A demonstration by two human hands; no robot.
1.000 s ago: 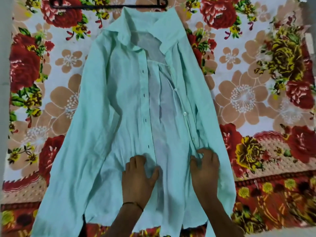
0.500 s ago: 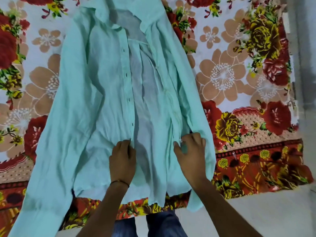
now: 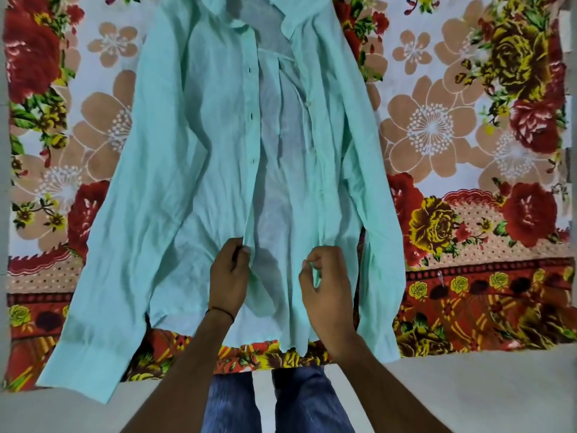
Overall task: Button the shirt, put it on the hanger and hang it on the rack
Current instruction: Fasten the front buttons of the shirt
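1. Mint-green long-sleeved cotton shirt (image 3: pixel 187 182) lies face up with its front open on a red-and-tan floral blanket (image 3: pixel 437 135). Collar at the far edge of the view, hem at the near edge of the blanket, sleeves splayed left and right.
2. Left hand (image 3: pixel 228 276): thumb and forefinger pinch the low end of the buttonhole strip (image 3: pixel 252 120) and raise it a little off the back panel. Thin dark thread band (image 3: pixel 220 311) at the wrist.
3. Right hand (image 3: pixel 327 289): fingers curled, tips nipping the edge of the right front panel low down. Cannot tell whether a button sits between them.
4. Change: a second ago both hands lay flat, palms down, pressing the lower front panels. Half a second ago they had slid to the two front edges. Now each grips its edge. Reads as smoothing finished and buttoning begun.
5. The two edges are apart, with the pale back panel showing between them. Nothing is fastened: dark holes run open up the left strip, and a small white button (image 3: pixel 307 103) shows far up the right.
6. Judgement: work starts at the hem. The edges must meet with the lowest button matched to the lowest hole. The cloth looks thin and creased, so it could slip and mismatch.
7. The dark hanger, beyond the collar a second ago, is now out of view. No rack seen. Blue jeans (image 3: pixel 234 401) at the near edge.
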